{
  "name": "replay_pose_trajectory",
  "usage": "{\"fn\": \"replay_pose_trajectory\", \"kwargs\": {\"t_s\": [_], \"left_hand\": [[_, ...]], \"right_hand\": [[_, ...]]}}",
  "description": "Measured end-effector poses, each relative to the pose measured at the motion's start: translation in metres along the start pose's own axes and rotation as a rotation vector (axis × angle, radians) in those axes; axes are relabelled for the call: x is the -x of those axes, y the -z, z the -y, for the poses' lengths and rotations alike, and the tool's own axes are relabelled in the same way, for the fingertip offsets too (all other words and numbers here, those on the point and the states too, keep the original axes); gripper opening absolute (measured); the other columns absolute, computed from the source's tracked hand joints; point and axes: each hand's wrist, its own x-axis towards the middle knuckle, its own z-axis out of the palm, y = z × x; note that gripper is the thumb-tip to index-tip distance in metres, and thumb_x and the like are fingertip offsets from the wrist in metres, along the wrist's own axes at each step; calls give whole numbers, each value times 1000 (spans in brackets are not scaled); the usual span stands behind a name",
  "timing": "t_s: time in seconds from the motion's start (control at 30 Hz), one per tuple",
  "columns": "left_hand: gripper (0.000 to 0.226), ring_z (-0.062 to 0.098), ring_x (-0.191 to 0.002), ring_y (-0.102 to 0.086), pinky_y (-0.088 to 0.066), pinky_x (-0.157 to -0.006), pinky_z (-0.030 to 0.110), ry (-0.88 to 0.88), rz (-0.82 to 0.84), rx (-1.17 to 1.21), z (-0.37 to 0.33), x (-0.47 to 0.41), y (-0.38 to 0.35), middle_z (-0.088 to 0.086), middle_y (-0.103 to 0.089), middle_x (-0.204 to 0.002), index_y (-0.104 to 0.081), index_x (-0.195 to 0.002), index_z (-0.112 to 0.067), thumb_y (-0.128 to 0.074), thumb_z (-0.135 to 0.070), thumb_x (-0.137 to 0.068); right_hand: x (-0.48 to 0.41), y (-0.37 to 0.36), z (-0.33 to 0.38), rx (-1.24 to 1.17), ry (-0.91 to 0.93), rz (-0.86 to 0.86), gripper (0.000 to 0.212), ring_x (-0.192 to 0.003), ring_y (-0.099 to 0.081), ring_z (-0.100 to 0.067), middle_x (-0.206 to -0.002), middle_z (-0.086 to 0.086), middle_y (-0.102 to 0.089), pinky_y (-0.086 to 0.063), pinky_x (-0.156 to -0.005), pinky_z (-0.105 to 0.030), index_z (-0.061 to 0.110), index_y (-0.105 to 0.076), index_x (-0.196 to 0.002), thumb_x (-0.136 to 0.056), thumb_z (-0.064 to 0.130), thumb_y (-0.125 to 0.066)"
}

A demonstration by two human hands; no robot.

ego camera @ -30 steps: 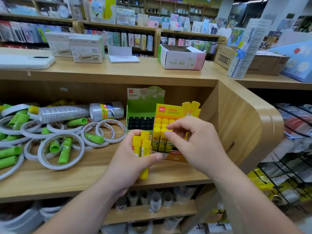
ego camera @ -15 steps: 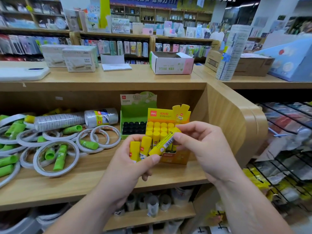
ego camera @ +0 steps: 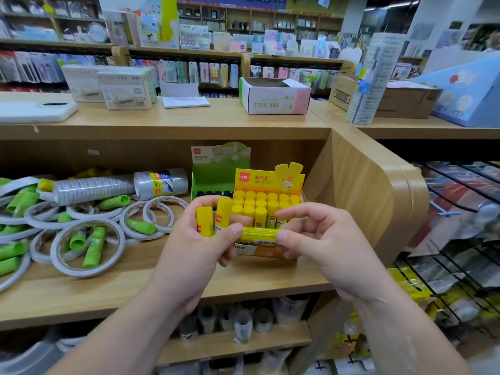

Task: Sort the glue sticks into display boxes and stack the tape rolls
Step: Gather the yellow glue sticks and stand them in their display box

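Observation:
My left hand (ego camera: pixel 197 255) grips two upright yellow glue sticks (ego camera: pixel 215 216) in front of the shelf. A third yellow glue stick (ego camera: pixel 259 234) lies level between both hands, pinched at its right end by my right hand (ego camera: pixel 319 244) and touched by my left thumb. Just behind stands the yellow display box (ego camera: pixel 267 185), nearly full of yellow sticks. A green display box (ego camera: pixel 213 174) with dark-capped sticks is behind it to the left. Green glue sticks (ego camera: pixel 94 246) and white tape rolls (ego camera: pixel 86 247) lie scattered on the left of the shelf.
Wrapped tape sleeves (ego camera: pixel 119 186) lie at the back of the shelf. The counter top above holds white boxes (ego camera: pixel 125 87), an open carton (ego camera: pixel 276 97) and a tall wrapped roll stack (ego camera: pixel 372 79). A wire rack (ego camera: pixel 454 226) stands at right. More rolls sit on the lower shelf (ego camera: pixel 238 339).
My right hand drew one yellow stick out of the bunch in my left hand and turned it from tilted to level, in front of the yellow box. The view moved closer.

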Motion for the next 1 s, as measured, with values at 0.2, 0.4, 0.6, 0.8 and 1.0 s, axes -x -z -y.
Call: {"fn": "replay_pose_trajectory", "kwargs": {"t_s": [0.2,0.4,0.6,0.8,1.0], "left_hand": [[42,18,-57,-55,-44,-49,29,-64,22,70,-20,-10,-9,17,-73,-89,-62,-102,-30,-81,-19,-65],[35,14,-52,-55,-44,-46,24,-73,-17,34,-14,-19,-21,3,-68,-71,-61,-105,-20,-77,0,-81],[25,15,-58,-56,-47,-51,26,-48,-121,-86,10,-20,-2,1,-73,-83,-60,-108,-23,-71,-9,-90],[31,12,-70,-66,-54,-63,33,-38,-122,-340,38,-25,13,-4,-72,-86,-61,-104,-34,-77,-14,-85],[31,6,-66,-64,-53,-67,34,-61,-103,-419,50,-31,16,-11,-71,-82,-62,-100,-34,-79,-13,-84]], "right_hand": [[0,-1,8,212,27,226,45,-66,-60,-18,-76,-11,-70,-52,-67,-32,28,-70,-114,-77,10,-85],[-9,-15,0,442,186,10,48,-53,-57,-13,-86,6,-67,-53,-58,-34,44,-69,-114,-72,31,-89],[-19,8,-1,199,60,79,45,-83,-71,-37,-102,-14,-66,-60,-77,-55,37,-62,-128,-94,8,-67],[-32,20,6,103,108,-46,33,-90,-75,-28,-99,-9,-75,-61,-74,-48,23,-64,-111,-87,3,-73],[-51,19,7,225,180,-60,38,-85,-74,-22,-104,-8,-66,-62,-76,-43,27,-69,-106,-82,-2,-77]]}}
